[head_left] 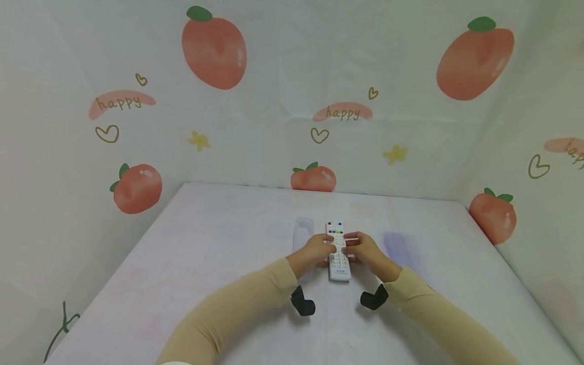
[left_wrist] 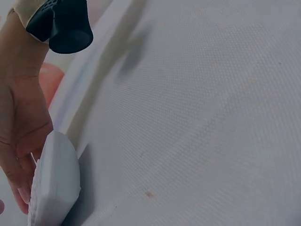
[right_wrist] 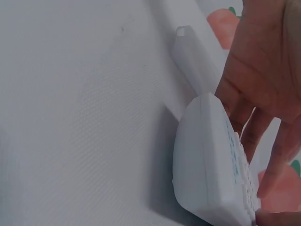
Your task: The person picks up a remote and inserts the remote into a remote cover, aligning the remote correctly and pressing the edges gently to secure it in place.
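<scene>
A white remote control (head_left: 339, 271) with rows of pale buttons and a few coloured ones lies lengthwise between the two hands, buttons up. My left hand (head_left: 312, 249) grips its left edge, thumb and a finger over the top face. From the other side my right hand (head_left: 368, 253) holds the right edge, fingertips on the buttons' side. The blunt end of the remote shows close up in both wrist views, with a shadow beside it on the tabletop. A translucent remote cover (head_left: 303, 230) lies just left of the remote, partly hidden behind the left hand and forearm.
The white table (head_left: 219, 228) reaches back to a white curtain (head_left: 274, 66) printed with red fruit, hearts and lettering. A bluish-purple stain (head_left: 402, 248) marks the surface right of the right hand. Black wrist mounts (head_left: 303, 302) hang below both wrists.
</scene>
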A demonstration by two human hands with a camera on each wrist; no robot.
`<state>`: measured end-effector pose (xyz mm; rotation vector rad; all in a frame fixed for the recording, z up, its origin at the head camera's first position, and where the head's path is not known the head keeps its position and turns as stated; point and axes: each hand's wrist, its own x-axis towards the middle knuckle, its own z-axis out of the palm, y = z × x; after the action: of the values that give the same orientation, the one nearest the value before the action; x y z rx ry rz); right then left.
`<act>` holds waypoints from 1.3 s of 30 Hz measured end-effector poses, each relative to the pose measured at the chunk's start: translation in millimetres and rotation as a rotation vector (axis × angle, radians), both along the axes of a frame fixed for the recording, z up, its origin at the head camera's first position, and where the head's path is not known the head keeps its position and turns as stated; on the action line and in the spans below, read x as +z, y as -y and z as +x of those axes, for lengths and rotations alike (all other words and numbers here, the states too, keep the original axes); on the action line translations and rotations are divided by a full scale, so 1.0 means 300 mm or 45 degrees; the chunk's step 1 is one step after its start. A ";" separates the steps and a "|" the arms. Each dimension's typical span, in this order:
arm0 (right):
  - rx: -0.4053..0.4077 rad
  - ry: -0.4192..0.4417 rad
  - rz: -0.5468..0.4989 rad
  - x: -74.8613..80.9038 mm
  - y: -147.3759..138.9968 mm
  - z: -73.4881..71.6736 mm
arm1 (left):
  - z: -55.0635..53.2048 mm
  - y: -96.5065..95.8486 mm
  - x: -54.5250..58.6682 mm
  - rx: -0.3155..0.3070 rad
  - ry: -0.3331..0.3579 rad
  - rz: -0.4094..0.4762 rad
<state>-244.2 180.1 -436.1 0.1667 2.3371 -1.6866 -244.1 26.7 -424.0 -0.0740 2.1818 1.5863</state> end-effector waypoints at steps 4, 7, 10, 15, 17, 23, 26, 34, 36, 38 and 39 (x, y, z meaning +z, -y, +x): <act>0.026 -0.003 -0.076 0.006 -0.007 0.011 | 0.001 0.003 0.002 0.011 0.001 0.032; 0.039 -0.004 -0.148 0.013 -0.015 0.019 | 0.002 0.008 0.006 0.027 -0.010 0.090; 0.077 0.002 -0.218 0.029 -0.022 0.027 | 0.004 0.014 0.014 0.047 -0.035 0.147; 0.128 0.027 -0.274 0.066 -0.025 0.041 | 0.004 0.031 0.024 0.072 -0.076 0.234; 0.151 0.014 -0.272 0.078 -0.025 0.046 | 0.004 0.043 0.030 0.072 -0.072 0.280; 0.263 -0.208 -0.128 0.093 -0.036 0.059 | 0.004 0.086 0.062 0.051 -0.040 0.428; 0.300 -0.413 -0.011 0.090 -0.036 0.063 | 0.006 0.104 0.079 0.055 -0.014 0.481; 0.281 -0.864 -0.026 0.064 -0.031 0.058 | 0.009 0.122 0.108 0.036 0.147 0.667; 0.275 -0.918 -0.031 0.060 -0.032 0.058 | 0.011 0.124 0.111 0.029 0.166 0.692; 0.276 -0.941 -0.063 0.060 -0.032 0.058 | 0.012 0.128 0.115 0.028 0.175 0.695; 0.272 -0.933 -0.085 0.062 -0.030 0.059 | 0.013 0.130 0.115 0.029 0.173 0.685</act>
<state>-226.5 189.1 -417.6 -0.8163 2.6237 -1.9268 -240.1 -12.4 -389.4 -0.0401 1.5975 2.0579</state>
